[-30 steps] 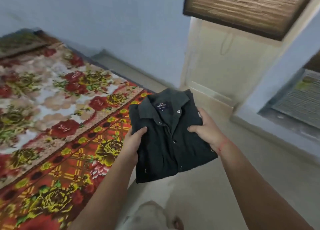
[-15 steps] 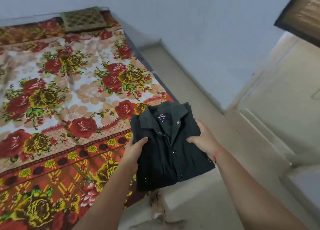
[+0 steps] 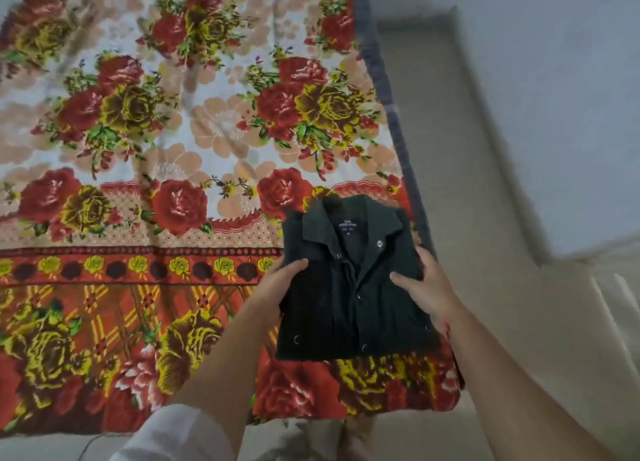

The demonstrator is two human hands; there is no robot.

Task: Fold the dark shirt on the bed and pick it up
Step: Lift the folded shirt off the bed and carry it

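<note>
The dark shirt (image 3: 349, 287) is folded into a compact rectangle, collar and label facing up, buttons showing down the front. I hold it in the air over the near right corner of the bed (image 3: 145, 169). My left hand (image 3: 273, 287) grips its left edge with the thumb on top. My right hand (image 3: 426, 287) grips its right edge, thumb pressed on the front. A red thread circles my right wrist.
The bed carries a floral cover with red and yellow roses and an orange border. A pale floor strip (image 3: 485, 218) runs along the bed's right side, with a light blue wall (image 3: 561, 79) beyond it. My pale trouser legs show at the bottom.
My view has swung left and down, from the doorway side to the bed. The folded shirt, still held in both hands, now hangs over the bed's corner instead of the floor.
</note>
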